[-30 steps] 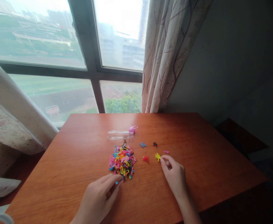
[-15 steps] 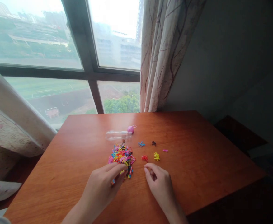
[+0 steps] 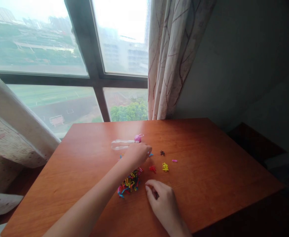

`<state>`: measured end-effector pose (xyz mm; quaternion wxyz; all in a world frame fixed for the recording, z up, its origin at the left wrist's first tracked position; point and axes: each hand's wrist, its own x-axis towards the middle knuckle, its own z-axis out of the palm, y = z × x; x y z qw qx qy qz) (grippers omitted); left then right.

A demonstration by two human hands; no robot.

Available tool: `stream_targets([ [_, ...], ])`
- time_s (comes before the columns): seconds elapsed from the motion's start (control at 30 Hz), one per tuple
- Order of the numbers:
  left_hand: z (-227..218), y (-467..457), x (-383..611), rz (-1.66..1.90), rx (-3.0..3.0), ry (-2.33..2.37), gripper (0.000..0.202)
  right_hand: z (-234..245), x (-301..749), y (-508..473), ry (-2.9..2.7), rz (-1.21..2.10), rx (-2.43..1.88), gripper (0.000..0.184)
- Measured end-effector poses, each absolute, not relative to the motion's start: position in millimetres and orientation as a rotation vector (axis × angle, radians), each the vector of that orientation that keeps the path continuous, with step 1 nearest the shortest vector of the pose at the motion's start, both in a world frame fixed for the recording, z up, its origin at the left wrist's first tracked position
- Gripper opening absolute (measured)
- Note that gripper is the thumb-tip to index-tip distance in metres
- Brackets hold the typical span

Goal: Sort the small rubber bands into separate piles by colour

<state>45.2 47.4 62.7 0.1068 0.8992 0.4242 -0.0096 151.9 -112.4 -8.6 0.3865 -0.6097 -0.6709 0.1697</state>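
A heap of small coloured rubber bands (image 3: 129,182) lies on the wooden table (image 3: 208,171), partly hidden by my left forearm. Small sorted clusters sit to its right: red (image 3: 153,169), yellow (image 3: 165,167), dark (image 3: 162,153), pink (image 3: 174,160) and blue (image 3: 151,154). My left hand (image 3: 136,154) reaches over the heap, its fingers curled down in a pinch at the blue cluster; what they hold is hidden. My right hand (image 3: 162,201) rests on the table just right of the heap, fingers curled in, nothing visible in them.
A clear plastic bottle (image 3: 121,144) with a pink cap (image 3: 137,138) lies on its side just beyond my left hand. A patterned curtain (image 3: 174,59) hangs behind the table, next to a large window (image 3: 60,65). A dark wall stands on the right.
My left hand has gone from the near edge of the heap forward to the blue cluster. My right hand has drawn back from the yellow cluster toward me and to the left.
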Motion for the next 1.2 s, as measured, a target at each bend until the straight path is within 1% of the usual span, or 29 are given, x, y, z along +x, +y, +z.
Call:
stream_targets([
  [0.1, 54.2, 49.1, 48.9, -0.056, 2.623, 1.257, 0.023, -9.5, 152.0, -111.9, -1.707, 0.43, -1.553, 0.017],
  [0.17, 56.1, 46.0, 46.1, -0.009, 2.625, 1.262, 0.019, -9.4, 152.2, -111.6, -1.711, 0.429, -1.549, 0.018],
  [0.23, 63.7, 40.2, 39.3, 0.074, 2.635, 1.265, 0.016, -8.3, 152.4, -111.6, -1.719, 0.427, -1.545, 0.018],
  [0.37, 83.3, 21.6, 14.7, 0.227, 2.639, 1.279, 0.021, -5.5, 151.8, -112.3, -1.737, 0.423, -1.565, 0.017],
  [0.47, 87.6, 1.3, -10.3, 0.319, 2.607, 1.343, 0.021, -5.2, 150.9, -112.6, -1.761, 0.405, -1.573, 0.018],
  [0.57, 77.1, -23.9, -35.6, 0.492, 2.446, 1.55, 0.022, -5.9, 150.2, -113.0, -1.79, 0.376, -1.59, 0.017],
  [0.67, 57.6, -50.5, -55.8, 0.466, 2.309, 1.688, 0.02, -6.2, 149.9, -113.9, -1.812, 0.369, -1.602, 0.017],
  [0.87, 27.1, -84.8, -75.2, 0.371, 2.207, 1.599, 0.015, -6.7, 146.6, -114.9, -1.838, 0.364, -1.594, 0.017],
  [1.2, 15.2, -91.0, -68.6, 0.445, 2.264, 1.539, 0.017, -2.5, 135.4, -117.9, -1.878, 0.363, -1.566, 0.018],
])
